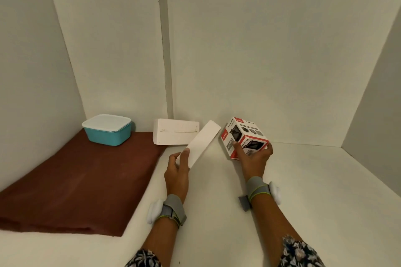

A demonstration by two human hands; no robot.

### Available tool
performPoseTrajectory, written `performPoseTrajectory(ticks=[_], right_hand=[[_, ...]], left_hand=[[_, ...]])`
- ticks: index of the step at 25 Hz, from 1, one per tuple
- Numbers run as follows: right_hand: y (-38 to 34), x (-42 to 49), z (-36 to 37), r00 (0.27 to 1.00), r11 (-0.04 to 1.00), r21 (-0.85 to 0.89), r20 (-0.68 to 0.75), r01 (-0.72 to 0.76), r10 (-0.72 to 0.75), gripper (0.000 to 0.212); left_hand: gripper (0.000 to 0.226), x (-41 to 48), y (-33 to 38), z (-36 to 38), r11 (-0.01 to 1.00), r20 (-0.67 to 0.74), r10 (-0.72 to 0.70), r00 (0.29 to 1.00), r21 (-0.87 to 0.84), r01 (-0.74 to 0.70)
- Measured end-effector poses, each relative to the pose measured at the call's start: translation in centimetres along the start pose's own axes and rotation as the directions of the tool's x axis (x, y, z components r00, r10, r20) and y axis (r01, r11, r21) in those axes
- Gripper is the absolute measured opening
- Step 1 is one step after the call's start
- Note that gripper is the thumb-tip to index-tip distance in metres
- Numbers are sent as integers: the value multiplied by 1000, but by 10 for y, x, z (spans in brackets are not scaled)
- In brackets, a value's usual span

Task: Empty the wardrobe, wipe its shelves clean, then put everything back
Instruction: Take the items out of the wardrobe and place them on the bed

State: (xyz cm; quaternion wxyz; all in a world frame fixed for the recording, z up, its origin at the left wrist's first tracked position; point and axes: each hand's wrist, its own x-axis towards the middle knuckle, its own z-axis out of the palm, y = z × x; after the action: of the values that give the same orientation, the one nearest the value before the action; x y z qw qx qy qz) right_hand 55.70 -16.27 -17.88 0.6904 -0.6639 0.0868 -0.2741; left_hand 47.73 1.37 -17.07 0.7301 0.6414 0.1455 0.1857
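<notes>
While the left grip (176, 171) closes thumb and fingers round the near end of a long white box (204, 141), held slanting just right of the cloth (76, 180), the right grip (253, 158) curls over a printed box (243, 134) farther right of the cloth, tilted on one corner. I cannot tell whether either box touches the shelf (303, 180). The brown cloth lies folded flat on the shelf's left part. A teal tub (106, 134) with a white lid sits on the cloth's far left corner. A flat white box (173, 134) stands at the cloth's far right corner, against the back wall. Each wrist wears a grey band (173, 208).
</notes>
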Motion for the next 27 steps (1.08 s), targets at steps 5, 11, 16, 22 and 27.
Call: performPoseTrajectory(ticks=[5, 11, 16, 22, 27], right_hand=[[-7, -21, 7, 997, 999, 52, 81, -6, 1, 101], [-21, -54, -14, 1000, 995, 103, 6, -17, 16, 106], [-31, -95, -54, 997, 993, 93, -51, 67, -62, 104], [-47, -148, -119, 996, 997, 62, -83, 46, -41, 109], [-67, -200, -182, 993, 995, 58, -98, 76, -70, 103]], left_hand=[[38, -6, 5, -1, 999, 37, -42, 998, -25, 43], [43, -29, 8, -1, 987, 100, -87, 991, -125, 99], [39, -55, 11, 1, 978, 148, -114, 982, -159, 137], [65, -121, 11, 3, 956, 207, -175, 962, -197, 217], [59, -196, 6, -3, 937, 263, -185, 947, -242, 250]])
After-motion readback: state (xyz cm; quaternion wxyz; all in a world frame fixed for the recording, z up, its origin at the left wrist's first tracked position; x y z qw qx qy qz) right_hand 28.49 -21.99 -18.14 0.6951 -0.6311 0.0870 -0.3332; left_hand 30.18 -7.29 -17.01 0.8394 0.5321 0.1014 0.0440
